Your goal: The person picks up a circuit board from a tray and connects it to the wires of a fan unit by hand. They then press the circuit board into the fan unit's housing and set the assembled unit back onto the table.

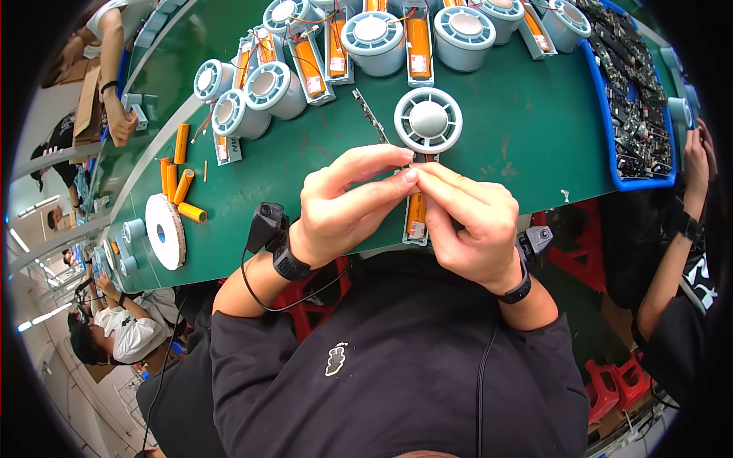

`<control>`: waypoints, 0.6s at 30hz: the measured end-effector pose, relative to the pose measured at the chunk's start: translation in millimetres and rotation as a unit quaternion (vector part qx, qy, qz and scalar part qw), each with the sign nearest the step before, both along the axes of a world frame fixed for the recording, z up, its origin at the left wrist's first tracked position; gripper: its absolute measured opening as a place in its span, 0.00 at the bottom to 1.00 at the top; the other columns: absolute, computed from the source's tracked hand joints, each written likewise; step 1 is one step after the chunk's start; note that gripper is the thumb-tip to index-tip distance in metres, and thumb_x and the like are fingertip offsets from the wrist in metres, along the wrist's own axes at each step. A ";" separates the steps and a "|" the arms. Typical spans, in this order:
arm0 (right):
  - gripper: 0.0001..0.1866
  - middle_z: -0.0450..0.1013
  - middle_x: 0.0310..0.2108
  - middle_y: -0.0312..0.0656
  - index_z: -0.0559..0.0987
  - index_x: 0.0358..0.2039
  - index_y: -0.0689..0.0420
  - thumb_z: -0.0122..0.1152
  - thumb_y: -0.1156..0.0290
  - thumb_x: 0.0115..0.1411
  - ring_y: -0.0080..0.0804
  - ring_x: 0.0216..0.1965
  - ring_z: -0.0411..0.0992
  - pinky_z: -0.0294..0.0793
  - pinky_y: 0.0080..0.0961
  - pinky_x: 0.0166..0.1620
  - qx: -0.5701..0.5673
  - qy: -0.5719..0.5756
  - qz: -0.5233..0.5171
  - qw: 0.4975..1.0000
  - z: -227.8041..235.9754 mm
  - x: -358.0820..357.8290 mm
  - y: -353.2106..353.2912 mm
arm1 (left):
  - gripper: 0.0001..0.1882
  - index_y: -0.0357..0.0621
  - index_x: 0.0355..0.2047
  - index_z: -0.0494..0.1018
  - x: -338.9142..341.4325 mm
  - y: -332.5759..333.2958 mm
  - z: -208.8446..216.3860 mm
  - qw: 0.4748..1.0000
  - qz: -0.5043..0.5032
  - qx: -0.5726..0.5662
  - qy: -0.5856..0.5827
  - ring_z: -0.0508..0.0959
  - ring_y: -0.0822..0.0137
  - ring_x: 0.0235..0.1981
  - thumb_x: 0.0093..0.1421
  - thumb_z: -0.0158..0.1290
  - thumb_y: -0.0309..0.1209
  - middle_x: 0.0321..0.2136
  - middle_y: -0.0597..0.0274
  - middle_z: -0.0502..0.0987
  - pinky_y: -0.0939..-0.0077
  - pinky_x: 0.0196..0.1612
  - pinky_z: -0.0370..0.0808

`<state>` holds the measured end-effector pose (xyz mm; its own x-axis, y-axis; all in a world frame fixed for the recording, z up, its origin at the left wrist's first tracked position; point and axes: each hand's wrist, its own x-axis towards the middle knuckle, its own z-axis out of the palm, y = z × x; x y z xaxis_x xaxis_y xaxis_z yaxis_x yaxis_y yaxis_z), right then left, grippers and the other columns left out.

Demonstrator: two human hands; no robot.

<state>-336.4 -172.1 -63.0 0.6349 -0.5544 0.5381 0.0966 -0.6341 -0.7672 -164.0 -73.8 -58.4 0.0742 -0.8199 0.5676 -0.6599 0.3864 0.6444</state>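
Note:
In front of me lies a light blue device with a round, slotted head. Its narrow handle points toward me and holds an orange cylindrical battery. My left hand and my right hand meet over the joint of head and handle. Both are closed, thumb and fingertips pinched together. What sits between the fingertips is too small and covered to name. A slim dark circuit board strip is just beyond my left fingers, its near end close to the head.
Several similar light blue devices with batteries and wires stand along the far side. At right is a blue tray full of circuit boards. Loose orange batteries and a white reel lie at left. Other people's arms reach in at both sides.

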 end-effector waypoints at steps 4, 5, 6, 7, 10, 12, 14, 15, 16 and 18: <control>0.17 0.82 0.41 0.53 0.83 0.43 0.67 0.61 0.88 0.52 0.42 0.35 0.84 0.83 0.28 0.36 0.026 0.018 0.007 0.999 4.7 -1.7 -3.8 | 0.16 0.36 0.43 0.81 -0.2 -5.2 -1.8 1.000 -0.001 -0.001 0.009 0.85 0.55 0.46 0.54 0.66 0.14 0.47 0.46 0.78 0.66 0.49 0.87; 0.15 0.82 0.41 0.53 0.83 0.43 0.67 0.61 0.88 0.54 0.41 0.37 0.84 0.83 0.28 0.39 0.041 0.019 0.014 0.999 5.3 -1.8 -7.8 | 0.17 0.36 0.45 0.81 0.4 -6.9 -1.7 1.000 -0.001 -0.003 0.015 0.85 0.56 0.46 0.53 0.66 0.14 0.48 0.46 0.78 0.67 0.48 0.87; 0.14 0.82 0.41 0.52 0.83 0.43 0.68 0.60 0.88 0.56 0.39 0.39 0.84 0.82 0.28 0.41 0.056 0.020 0.022 0.998 6.4 -1.7 -11.1 | 0.17 0.36 0.45 0.81 0.1 -6.9 -0.3 1.000 -0.002 -0.004 0.014 0.85 0.56 0.46 0.53 0.66 0.14 0.48 0.46 0.78 0.67 0.48 0.87; 0.14 0.82 0.41 0.52 0.83 0.43 0.68 0.60 0.88 0.56 0.39 0.39 0.84 0.82 0.28 0.41 0.054 0.018 0.022 0.998 7.9 -1.4 -13.6 | 0.19 0.36 0.45 0.81 -1.2 -5.9 2.3 1.000 0.006 0.006 0.009 0.85 0.57 0.44 0.53 0.67 0.15 0.47 0.47 0.79 0.68 0.47 0.86; 0.11 0.82 0.38 0.49 0.83 0.42 0.67 0.59 0.85 0.60 0.34 0.35 0.82 0.80 0.26 0.39 0.117 0.041 0.024 0.992 14.1 -4.0 -18.8 | 0.21 0.37 0.47 0.80 -2.6 -5.1 9.0 0.999 0.018 0.026 0.001 0.85 0.59 0.42 0.52 0.68 0.17 0.46 0.49 0.80 0.69 0.44 0.86; 0.09 0.81 0.36 0.47 0.82 0.41 0.67 0.59 0.84 0.61 0.31 0.33 0.80 0.79 0.24 0.37 0.131 0.046 0.012 0.990 20.6 -9.0 -21.8 | 0.22 0.37 0.50 0.78 6.1 -2.9 13.5 0.994 0.028 0.020 -0.100 0.84 0.62 0.36 0.54 0.67 0.20 0.43 0.52 0.80 0.71 0.36 0.83; 0.07 0.80 0.32 0.43 0.82 0.40 0.66 0.60 0.81 0.63 0.25 0.29 0.76 0.75 0.21 0.33 0.162 0.057 -0.006 0.985 27.7 -14.2 -26.3 | 0.23 0.38 0.52 0.77 7.1 -3.8 19.0 0.988 0.037 0.012 -0.150 0.84 0.63 0.34 0.55 0.67 0.21 0.41 0.54 0.81 0.72 0.32 0.82; 0.07 0.80 0.32 0.43 0.82 0.40 0.66 0.60 0.81 0.63 0.25 0.29 0.76 0.75 0.21 0.33 0.157 0.058 -0.004 0.986 30.6 -19.1 -29.5 | 0.22 0.38 0.51 0.77 5.8 -4.1 24.9 0.986 0.043 0.061 -0.149 0.83 0.65 0.33 0.55 0.66 0.21 0.40 0.56 0.81 0.74 0.33 0.81; 0.05 0.79 0.30 0.41 0.81 0.39 0.66 0.60 0.79 0.63 0.23 0.28 0.74 0.73 0.21 0.32 0.162 0.098 0.046 0.981 33.1 -27.0 -33.3 | 0.21 0.39 0.51 0.77 4.5 -5.0 32.0 0.982 0.049 0.110 -0.148 0.83 0.67 0.32 0.56 0.65 0.20 0.39 0.58 0.81 0.75 0.33 0.81; 0.04 0.76 0.27 0.38 0.79 0.37 0.65 0.61 0.77 0.64 0.18 0.26 0.70 0.69 0.19 0.29 0.171 0.179 0.146 0.958 38.5 -36.2 -39.8 | 0.20 0.40 0.50 0.76 4.5 -10.5 45.5 0.975 0.059 0.155 -0.145 0.82 0.69 0.31 0.57 0.64 0.19 0.37 0.59 0.82 0.77 0.33 0.80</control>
<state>-372.6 -211.9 -24.5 0.8997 -0.4300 0.0752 -0.0767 -0.3253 -0.9425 -159.5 -84.3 -12.9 0.0519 -0.9507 0.3056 -0.8599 0.1130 0.4977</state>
